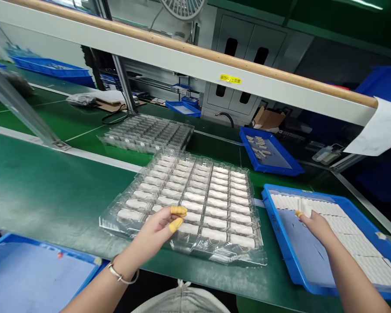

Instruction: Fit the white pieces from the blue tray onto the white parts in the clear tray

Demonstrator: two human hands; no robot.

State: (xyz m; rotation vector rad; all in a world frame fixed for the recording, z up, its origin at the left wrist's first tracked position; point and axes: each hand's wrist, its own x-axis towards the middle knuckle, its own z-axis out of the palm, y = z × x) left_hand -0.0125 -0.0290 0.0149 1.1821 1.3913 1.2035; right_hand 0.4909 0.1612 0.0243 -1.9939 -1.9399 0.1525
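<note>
A clear plastic tray (pixel 117 217) with rows of pockets lies in front of me on the green table, and most pockets hold small white parts (pixel 215 202). My left hand (pixel 159 228), with yellow finger cots on thumb and forefinger, hovers over the tray's near row with its fingertips close together in a pinch; nothing shows between them. My right hand (pixel 314 224) reaches into a blue bin (pixel 280 243) at the right. Its cot-covered fingertips pinch one upright white part (pixel 300 205) at the edge of the packed rows of white parts (pixel 348 230).
A second clear tray stack (pixel 150 132) sits farther back. Another blue bin (pixel 273 167) with a few loose parts lies at the back right. A blue bin (pixel 35 269) is at the lower left. An overhead beam (pixel 182 56) crosses above.
</note>
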